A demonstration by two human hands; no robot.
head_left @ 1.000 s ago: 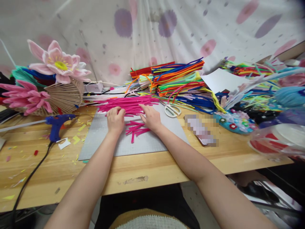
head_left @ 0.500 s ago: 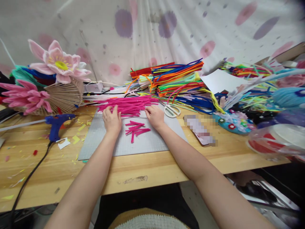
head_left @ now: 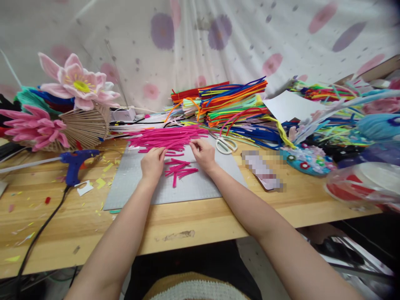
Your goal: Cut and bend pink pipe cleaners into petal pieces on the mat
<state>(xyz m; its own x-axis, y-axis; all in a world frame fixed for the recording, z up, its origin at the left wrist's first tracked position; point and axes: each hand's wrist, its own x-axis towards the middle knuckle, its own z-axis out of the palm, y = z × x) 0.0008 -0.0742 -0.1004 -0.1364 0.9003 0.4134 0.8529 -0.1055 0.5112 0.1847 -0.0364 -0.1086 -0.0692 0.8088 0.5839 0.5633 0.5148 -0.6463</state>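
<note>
Pink pipe cleaners (head_left: 170, 135) lie in loose pile toward back of grey mat (head_left: 193, 192). My left hand (head_left: 152, 164) has fingertips bunched at pile's near edge; right hand (head_left: 202, 154) likewise near its right end. From here, cannot tell whether either pinches anything. I'd work lightly, since stems probably bend easily, keeping short pieces (head_left: 179, 169) separate. Scissors (head_left: 225, 146) lie beyond right hand.

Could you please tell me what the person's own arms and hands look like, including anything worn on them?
No sleeves show on the left arm or right arm, and no watch or bracelet is visible. The left hand and right hand wear no gloves; whether the fingers carry a ring is too small to tell.
</note>
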